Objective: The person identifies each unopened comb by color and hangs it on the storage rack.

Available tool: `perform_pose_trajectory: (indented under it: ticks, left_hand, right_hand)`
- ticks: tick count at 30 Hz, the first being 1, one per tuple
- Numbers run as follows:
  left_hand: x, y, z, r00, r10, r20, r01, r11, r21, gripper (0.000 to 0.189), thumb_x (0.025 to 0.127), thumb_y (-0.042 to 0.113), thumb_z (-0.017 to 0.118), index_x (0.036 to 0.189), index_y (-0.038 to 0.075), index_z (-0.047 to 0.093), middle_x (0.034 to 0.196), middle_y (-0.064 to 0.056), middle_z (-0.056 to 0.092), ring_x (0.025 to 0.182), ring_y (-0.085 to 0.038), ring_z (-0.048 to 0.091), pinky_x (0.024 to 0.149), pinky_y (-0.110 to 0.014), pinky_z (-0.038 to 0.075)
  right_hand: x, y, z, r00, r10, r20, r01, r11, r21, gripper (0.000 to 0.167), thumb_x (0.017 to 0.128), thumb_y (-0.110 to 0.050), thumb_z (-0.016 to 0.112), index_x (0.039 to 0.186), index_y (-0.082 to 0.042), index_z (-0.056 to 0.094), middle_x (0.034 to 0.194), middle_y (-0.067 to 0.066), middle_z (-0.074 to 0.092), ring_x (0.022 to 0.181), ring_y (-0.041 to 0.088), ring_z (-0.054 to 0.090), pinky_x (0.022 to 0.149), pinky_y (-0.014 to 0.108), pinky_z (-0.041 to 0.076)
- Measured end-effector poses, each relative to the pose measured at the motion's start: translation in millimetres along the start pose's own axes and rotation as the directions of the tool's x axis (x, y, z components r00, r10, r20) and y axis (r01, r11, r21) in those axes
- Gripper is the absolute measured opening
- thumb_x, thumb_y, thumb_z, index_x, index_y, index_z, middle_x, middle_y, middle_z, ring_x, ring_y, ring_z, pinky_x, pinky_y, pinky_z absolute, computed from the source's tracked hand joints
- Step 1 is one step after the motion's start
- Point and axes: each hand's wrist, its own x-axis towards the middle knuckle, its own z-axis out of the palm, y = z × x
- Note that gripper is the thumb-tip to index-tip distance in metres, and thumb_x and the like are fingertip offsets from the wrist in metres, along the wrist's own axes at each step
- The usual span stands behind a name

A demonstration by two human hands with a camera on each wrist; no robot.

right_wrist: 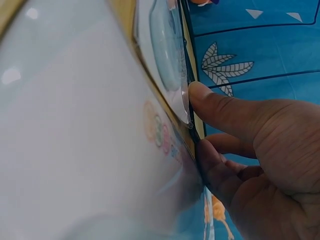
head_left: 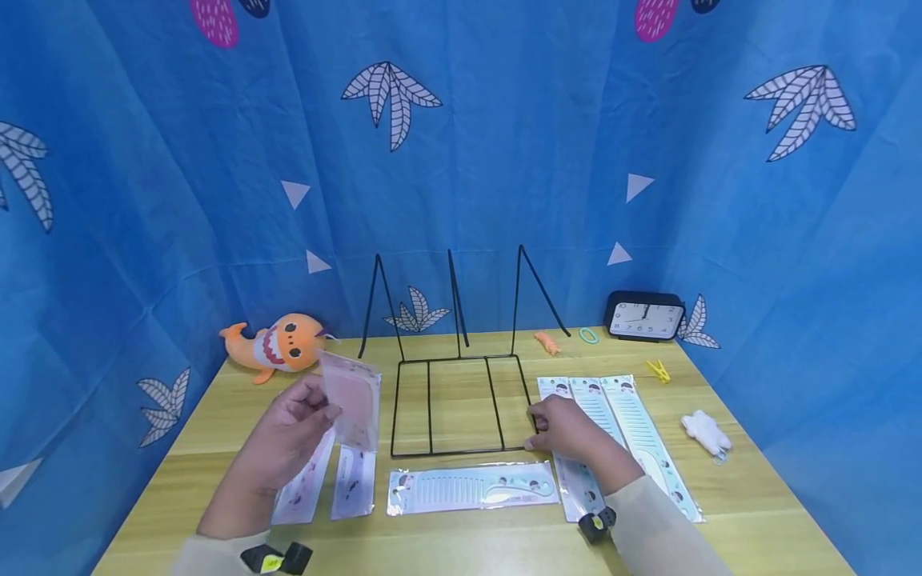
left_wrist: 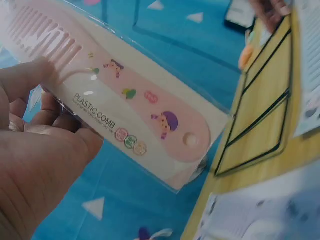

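My left hand [head_left: 288, 436] pinches a packaged pink comb [left_wrist: 172, 120] between thumb and fingers, lifted above the table's left side. The clear wrapper reads "PLASTIC COMB" and shows small cartoon heads. At the right front corner of a black wire rack [head_left: 430, 404], my right hand [head_left: 576, 432] grips the thin wire with thumb and fingers. The rack stands on the table, its tall prongs rising at the back. One packaged light blue comb [head_left: 471, 486] lies crosswise in front of it. Partly under my right forearm are upright rows of packaged blue combs [head_left: 644, 432].
Two pink-toned packages [head_left: 353, 484] lie below my left hand. An orange shark plush [head_left: 284, 344] sits at back left. Toward the right are a black clock [head_left: 644, 316], a yellow clip [head_left: 659, 370], a teal ring [head_left: 588, 336], an orange figure [head_left: 547, 343] and a white plush [head_left: 706, 432].
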Motion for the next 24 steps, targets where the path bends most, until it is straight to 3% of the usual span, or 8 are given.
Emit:
perform_pose_trajectory:
  ticks: [3, 6, 10, 13, 18, 24]
  left_hand:
    - [5.6, -3.0, 17.3, 0.997, -0.069, -0.046, 0.072, 0.994, 0.081, 0.026, 0.110, -0.005, 0.053, 0.120, 0.016, 0.065, 0.118, 0.010, 0.068, 0.111, -0.007, 0.063, 0.097, -0.021, 0.057]
    - [12.7, -4.0, 31.8, 0.984, -0.135, -0.115, 0.155, 0.969, 0.190, 0.008, 0.110, 0.004, 0.061, 0.117, 0.007, 0.063, 0.119, 0.007, 0.069, 0.112, -0.012, 0.064, 0.097, -0.026, 0.057]
    - [24.4, -4.9, 46.3, 0.965, -0.191, -0.179, 0.236, 0.930, 0.281, 0.015, 0.109, 0.008, 0.064, 0.121, 0.000, 0.061, 0.125, -0.003, 0.070, 0.115, -0.024, 0.066, 0.101, -0.036, 0.056]
    - [33.1, -5.5, 55.2, 0.944, -0.241, -0.225, 0.302, 0.906, 0.297, 0.016, 0.108, 0.006, 0.063, 0.124, 0.002, 0.063, 0.126, -0.009, 0.070, 0.117, -0.028, 0.065, 0.106, -0.042, 0.053]
    - [47.1, -7.3, 66.1, 0.902, -0.321, -0.288, 0.403, 0.864, 0.301, 0.019, 0.108, 0.007, 0.064, 0.126, 0.012, 0.067, 0.130, -0.008, 0.071, 0.121, -0.027, 0.064, 0.113, -0.047, 0.049]
    - [56.3, -7.8, 70.2, 0.887, -0.330, -0.323, 0.428, 0.851, 0.306, 0.020, 0.108, 0.007, 0.064, 0.125, 0.015, 0.068, 0.128, -0.006, 0.071, 0.121, -0.027, 0.063, 0.113, -0.048, 0.047]
  right_hand:
    - [0.6, 1.2, 0.7, 1.000, -0.002, -0.002, 0.002, 1.000, -0.003, 0.049, 0.086, -0.021, 0.095, 0.128, -0.005, 0.077, 0.095, 0.004, 0.058, 0.091, 0.021, 0.053, 0.079, 0.041, 0.047]
    - [1.1, 2.0, 1.3, 1.000, -0.008, -0.004, 0.008, 1.000, -0.002, 0.045, 0.085, -0.021, 0.095, 0.124, -0.006, 0.077, 0.094, 0.004, 0.058, 0.091, 0.021, 0.053, 0.078, 0.040, 0.046]
    - [1.8, 2.4, 1.8, 1.000, -0.010, -0.007, 0.010, 1.000, 0.001, 0.046, 0.085, -0.021, 0.095, 0.125, -0.005, 0.077, 0.096, 0.005, 0.059, 0.091, 0.021, 0.053, 0.079, 0.041, 0.047]
    - [1.6, 2.1, 1.6, 1.000, 0.001, -0.005, -0.001, 1.000, -0.001, 0.053, 0.085, -0.021, 0.095, 0.131, -0.003, 0.076, 0.100, 0.006, 0.062, 0.093, 0.022, 0.054, 0.083, 0.043, 0.051]
    - [1.2, 1.3, 0.8, 1.000, 0.018, 0.005, -0.018, 1.000, 0.000, 0.053, 0.086, -0.021, 0.095, 0.132, -0.003, 0.075, 0.100, 0.006, 0.063, 0.093, 0.022, 0.055, 0.084, 0.044, 0.052]
    - [0.4, 0.2, 0.6, 1.000, 0.016, -0.003, -0.016, 1.000, 0.000, 0.055, 0.086, -0.021, 0.095, 0.133, -0.004, 0.075, 0.108, 0.007, 0.068, 0.098, 0.021, 0.059, 0.095, 0.050, 0.058]
